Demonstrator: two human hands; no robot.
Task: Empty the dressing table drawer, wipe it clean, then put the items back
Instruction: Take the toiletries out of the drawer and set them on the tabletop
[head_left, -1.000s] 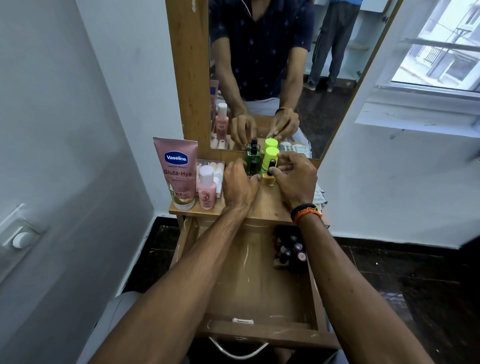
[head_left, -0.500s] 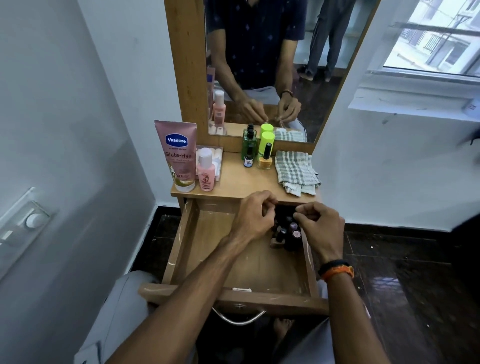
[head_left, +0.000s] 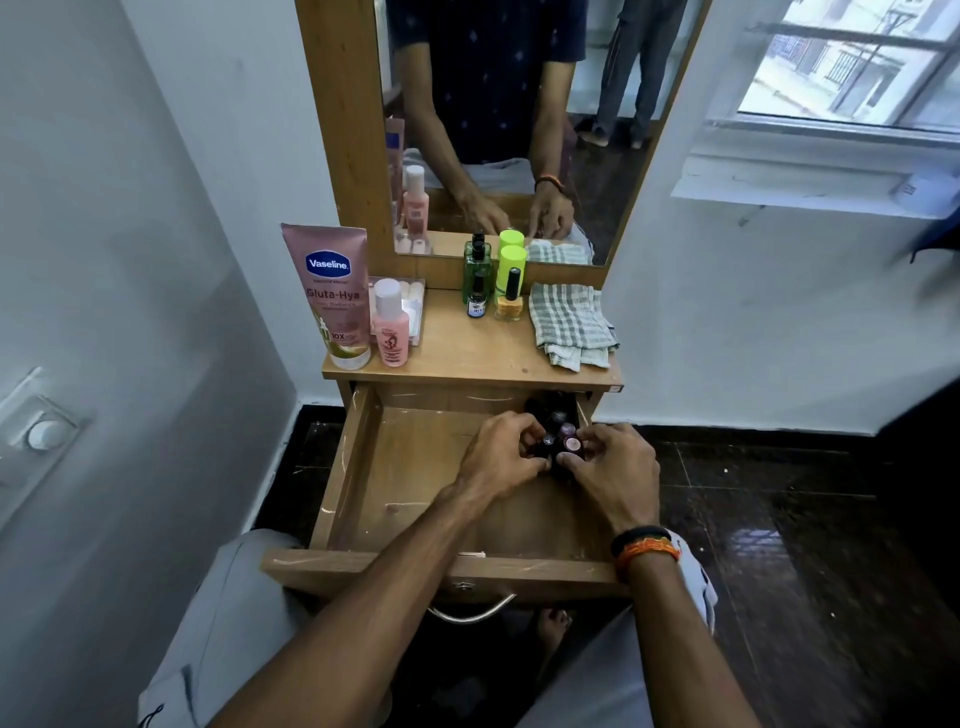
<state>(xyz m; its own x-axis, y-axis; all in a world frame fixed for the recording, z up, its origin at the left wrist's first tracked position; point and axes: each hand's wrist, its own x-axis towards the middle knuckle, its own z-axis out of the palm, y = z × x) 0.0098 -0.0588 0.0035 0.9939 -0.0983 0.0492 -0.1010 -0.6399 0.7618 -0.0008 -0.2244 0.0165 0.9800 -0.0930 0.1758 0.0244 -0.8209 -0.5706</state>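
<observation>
Head view: emptying unfinished, left hand (head_left: 501, 457) and right hand (head_left: 615, 467) grip dark bottles (head_left: 563, 441) in drawer (head_left: 415, 467); cloth (head_left: 571, 325) unused, wiping pending.

Scuffed wooden drawer (head_left: 415, 467), checked cloth (head_left: 571, 322), glossy dark floor (head_left: 779, 519)

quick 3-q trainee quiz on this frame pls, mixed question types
1. True or false: the checked cloth lies inside the drawer.
2. Where do the last dark bottles sit in the drawer? A) front left corner B) back right corner C) centre
3. Fill in: the tall pink tube on the tabletop reads ____.

Key
1. False: it lies on the tabletop, right side.
2. B, with the left hand and right hand closing their fingers around them.
3. Vaseline.
</observation>
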